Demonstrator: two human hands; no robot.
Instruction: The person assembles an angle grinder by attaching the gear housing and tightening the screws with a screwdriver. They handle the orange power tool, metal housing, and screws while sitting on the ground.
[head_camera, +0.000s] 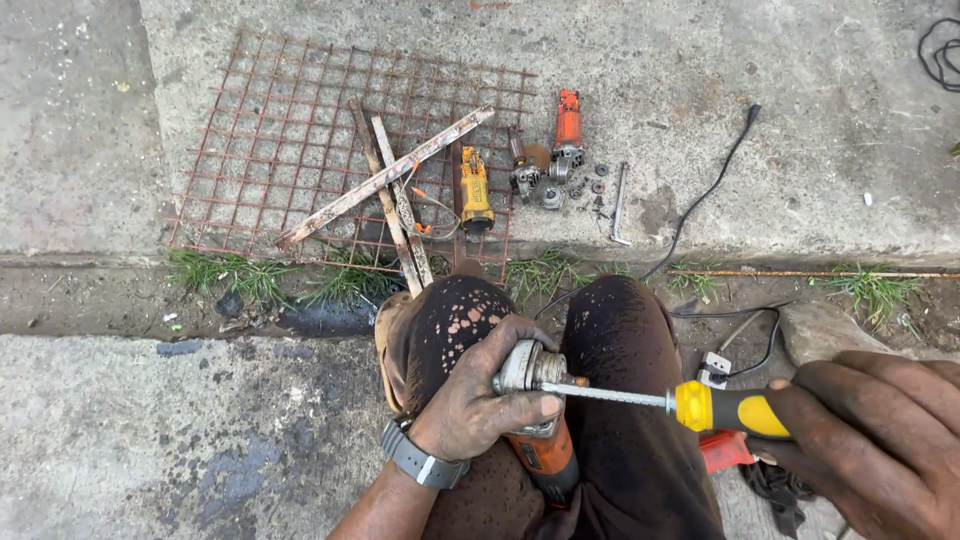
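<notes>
The orange plastic power tool body looked matt and grimy, its silver metal gear head dull and scuffed. The yellow-and-black plastic screwdriver handle had a soft sheen, and its steel shaft was bright and smooth. The grey watch strap looked like matt rubber. The dark cloth trousers were speckled with pale spots. The rusty steel wire mesh was rough and brown, and 3 weathered wooden slats on it were flaking. The grey concrete ground was coarse and stained.
</notes>
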